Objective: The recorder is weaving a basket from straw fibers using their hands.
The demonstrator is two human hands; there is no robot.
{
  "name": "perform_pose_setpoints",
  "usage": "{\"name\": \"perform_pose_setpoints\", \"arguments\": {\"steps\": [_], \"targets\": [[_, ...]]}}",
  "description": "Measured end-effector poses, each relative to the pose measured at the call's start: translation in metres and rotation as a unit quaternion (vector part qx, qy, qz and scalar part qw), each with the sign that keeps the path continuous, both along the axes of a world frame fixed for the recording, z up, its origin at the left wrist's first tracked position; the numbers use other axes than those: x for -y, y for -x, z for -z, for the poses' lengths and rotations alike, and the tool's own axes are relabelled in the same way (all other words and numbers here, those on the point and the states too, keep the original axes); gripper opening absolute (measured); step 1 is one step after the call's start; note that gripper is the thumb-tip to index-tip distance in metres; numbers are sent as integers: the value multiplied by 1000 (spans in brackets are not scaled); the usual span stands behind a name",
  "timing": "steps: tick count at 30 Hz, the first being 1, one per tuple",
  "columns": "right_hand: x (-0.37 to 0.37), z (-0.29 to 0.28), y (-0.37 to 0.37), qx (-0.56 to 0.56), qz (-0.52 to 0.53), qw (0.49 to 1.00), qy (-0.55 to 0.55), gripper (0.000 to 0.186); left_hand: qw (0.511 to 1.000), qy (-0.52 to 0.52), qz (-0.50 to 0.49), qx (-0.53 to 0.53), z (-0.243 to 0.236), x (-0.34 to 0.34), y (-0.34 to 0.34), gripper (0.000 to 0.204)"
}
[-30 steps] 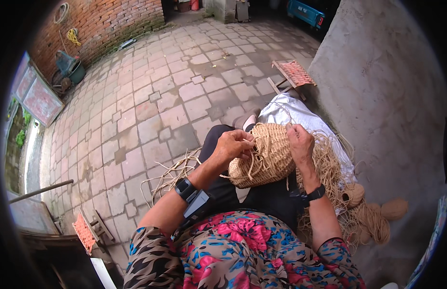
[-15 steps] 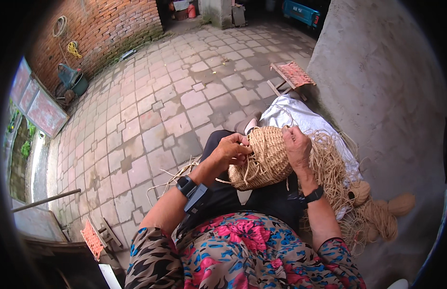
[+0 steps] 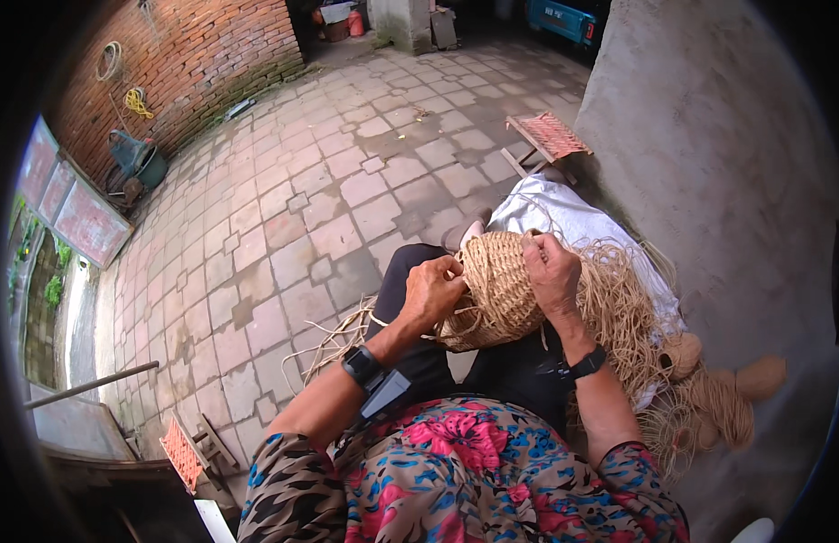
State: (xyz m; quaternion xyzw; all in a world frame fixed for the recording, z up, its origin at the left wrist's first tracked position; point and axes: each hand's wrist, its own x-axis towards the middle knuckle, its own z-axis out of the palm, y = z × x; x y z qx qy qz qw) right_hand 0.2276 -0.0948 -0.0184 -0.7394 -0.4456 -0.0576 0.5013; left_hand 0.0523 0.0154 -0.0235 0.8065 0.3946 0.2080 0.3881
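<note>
On my lap rests a woven straw basket (image 3: pixel 499 276), tan and rounded, with loose cord ends hanging from its left side. My left hand (image 3: pixel 433 291) is closed at the basket's left edge, thumb and fingers pinched together at the strands there. What exactly lies between those fingertips is too small to make out. My right hand (image 3: pixel 553 271) grips the upper right rim of the basket, fingers curled over it. Long loose strands (image 3: pixel 343 339) trail out to the left of my knee.
A heap of straw cord (image 3: pixel 614 294) lies on a white sack (image 3: pixel 564 213) to my right, with wound cord balls (image 3: pixel 759 378) beside it. A folding stool (image 3: pixel 551 136) stands ahead by the grey wall (image 3: pixel 709 136). Another stool (image 3: pixel 182 452) is at the lower left.
My left hand has moved slightly left and turned so its back shows more. The basket has tilted a little in my hands, and my right hand still holds its rim.
</note>
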Motion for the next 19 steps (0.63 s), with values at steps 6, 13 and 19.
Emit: {"name": "perform_pose_setpoints", "arguments": {"steps": [6, 13, 19], "targets": [[-16, -22, -38, -33, -47, 988, 142, 26, 935, 312, 147, 87, -32, 11, 4, 13], [-18, -3, -26, -62, -73, 992, 85, 24, 928, 331, 82, 151, -20, 31, 13, 13], [-10, -10, -17, -108, -95, 988, 61, 23, 950, 172, -1, 261, -9, 61, 22, 12]]}}
